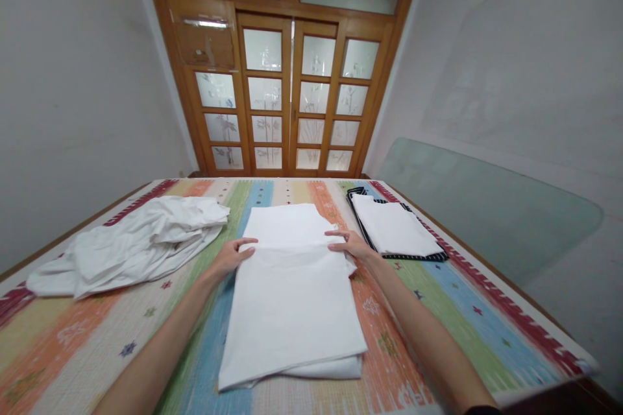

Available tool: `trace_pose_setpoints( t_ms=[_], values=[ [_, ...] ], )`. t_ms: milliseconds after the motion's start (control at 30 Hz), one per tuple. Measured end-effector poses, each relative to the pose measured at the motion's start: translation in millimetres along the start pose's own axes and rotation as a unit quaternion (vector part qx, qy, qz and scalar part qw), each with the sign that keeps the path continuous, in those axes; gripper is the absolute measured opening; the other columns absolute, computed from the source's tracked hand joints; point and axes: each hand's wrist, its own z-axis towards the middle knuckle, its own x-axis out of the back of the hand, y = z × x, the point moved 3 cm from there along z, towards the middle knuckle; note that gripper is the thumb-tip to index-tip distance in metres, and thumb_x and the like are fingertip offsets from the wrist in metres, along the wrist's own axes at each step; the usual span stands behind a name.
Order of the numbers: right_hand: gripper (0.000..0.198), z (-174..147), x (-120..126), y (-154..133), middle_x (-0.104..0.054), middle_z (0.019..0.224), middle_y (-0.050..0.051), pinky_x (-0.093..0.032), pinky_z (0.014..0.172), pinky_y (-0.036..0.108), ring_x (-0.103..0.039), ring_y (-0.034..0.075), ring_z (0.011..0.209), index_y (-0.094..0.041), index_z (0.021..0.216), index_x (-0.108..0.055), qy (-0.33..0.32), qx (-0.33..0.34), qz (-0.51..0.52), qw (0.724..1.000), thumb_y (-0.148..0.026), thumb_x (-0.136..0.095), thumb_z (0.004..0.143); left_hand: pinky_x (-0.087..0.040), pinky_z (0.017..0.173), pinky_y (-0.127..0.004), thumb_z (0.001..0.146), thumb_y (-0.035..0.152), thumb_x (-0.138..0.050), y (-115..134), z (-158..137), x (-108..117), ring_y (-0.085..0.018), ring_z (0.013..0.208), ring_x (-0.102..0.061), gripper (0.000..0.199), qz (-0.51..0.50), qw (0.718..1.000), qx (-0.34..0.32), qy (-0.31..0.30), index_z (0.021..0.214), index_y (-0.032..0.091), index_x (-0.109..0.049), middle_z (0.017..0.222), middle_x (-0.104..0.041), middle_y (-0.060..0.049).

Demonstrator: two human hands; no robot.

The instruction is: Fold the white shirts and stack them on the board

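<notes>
Head view: the left hand (236, 255) and the right hand (349, 245) lie level at opposite edges of a white garment (296, 311), each with thumb and forefinger slightly parted over the cloth. Whether either pinches the fabric, I cannot tell. A crease runs between the fingertips, and having one hand at each end probably keeps the layer straight and even across its width.

The garment lies flat in the middle of the surface (487, 311), between the hands, spreading toward the near side and a little beyond them on the far side; its layers are offset at the near right corner. Left of the left hand, well apart, sits a rumpled white cloth heap (146, 240). To the right, a folded white piece (396, 224) rests on a black striped cloth (361, 224), apparently stacked to stay tidy. Wooden doors (287, 104) stand at the far end.
</notes>
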Motion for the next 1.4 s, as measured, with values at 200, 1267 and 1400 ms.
trace_pose_setpoints(
  t_ms=[200,1267,1400],
  values=[
    [0.063,-15.6,13.0,-40.1,-0.072,0.1,0.006,-0.053,0.075,0.028,-0.066,0.021,0.088,-0.015,0.109,-0.072,0.0,0.077,-0.076,0.994,-0.036,-0.085,0.051,-0.05,0.069,-0.028,0.052,0.053,-0.081,31.7,-9.2,18.1,-0.02,0.077,-0.064,0.07,0.02,0.997,-0.058,-0.053,0.109,0.013,-0.07,0.094,-0.072,-0.007],
    [0.043,-76.3,29.7,-153.6,-0.061,0.067,0.001,-0.043,0.05,0.023,-0.055,0.013,0.056,-0.017,0.078,-0.062,0.144,0.218,-0.034,0.965,-0.054,-0.079,0.062,-0.048,0.067,-0.026,0.082,0.052,-0.054,174.0,-62.9,50.2,-0.017,0.079,-0.059,0.035,0.175,0.928,-0.269,0.191,0.089,0.018,-0.057,0.084,-0.061,-0.003],
    [0.048,-16.3,29.6,-111.1,-0.063,0.067,0.0,-0.043,0.049,0.022,-0.056,0.013,0.055,-0.016,0.08,-0.06,0.107,0.109,-0.04,0.987,-0.051,-0.083,0.055,-0.042,0.051,-0.021,0.073,0.055,-0.066,117.3,0.6,32.2,-0.012,0.058,-0.055,0.045,0.04,0.989,-0.106,0.096,0.096,0.018,-0.053,0.072,-0.059,0.003]
  ],
)
